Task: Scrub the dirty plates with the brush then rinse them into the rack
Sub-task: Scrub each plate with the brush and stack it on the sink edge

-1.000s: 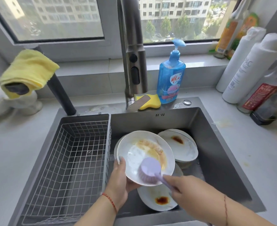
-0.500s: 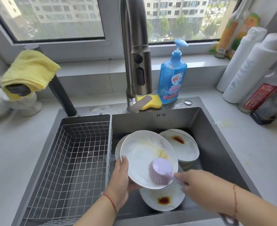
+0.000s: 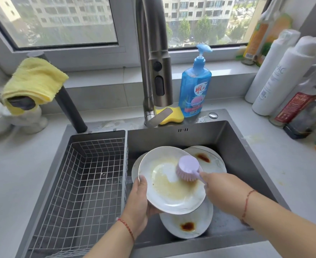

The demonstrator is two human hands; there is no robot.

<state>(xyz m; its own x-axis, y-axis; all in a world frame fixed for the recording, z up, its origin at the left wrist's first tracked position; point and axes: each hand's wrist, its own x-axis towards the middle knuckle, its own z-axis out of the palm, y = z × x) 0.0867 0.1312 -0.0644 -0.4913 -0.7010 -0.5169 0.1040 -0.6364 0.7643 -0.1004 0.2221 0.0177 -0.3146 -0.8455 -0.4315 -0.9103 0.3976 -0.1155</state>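
At the far left a yellow cloth [image 3: 33, 81] is being kept draped over a dark spout, well apart from the work. Just right of it, the wire rack [image 3: 82, 185] is being left with no plate in it, set into the left part of the sink [image 3: 246, 151]. The left hand [image 3: 137, 203] is being used to hold the tilted plate [image 3: 169, 194] by its left rim, thumb laid on the face and fingers curled beneath, so the plate is being held just beside the rack's right wall, the nearer hand for the transfer. Yellowish smear is being spread across the plate's middle. The purple brush [image 3: 188, 169] is being pressed on the plate's far right part, its handle running rightward and nearward into the right hand [image 3: 222, 190], whose fingers are being kept closed round that handle. Three more dirty plates are being left in the sink basin: one partly hidden behind the held plate, one at the far right [image 3: 212, 161] and one nearest [image 3: 188, 224], the latter two with dark brown stains. The faucet [image 3: 156, 71] is being left above the basin, no water seen running; rinsing is judged still to come. A blue soap bottle [image 3: 195, 86] and a yellow sponge [image 3: 172, 115] are being kept behind the sink.
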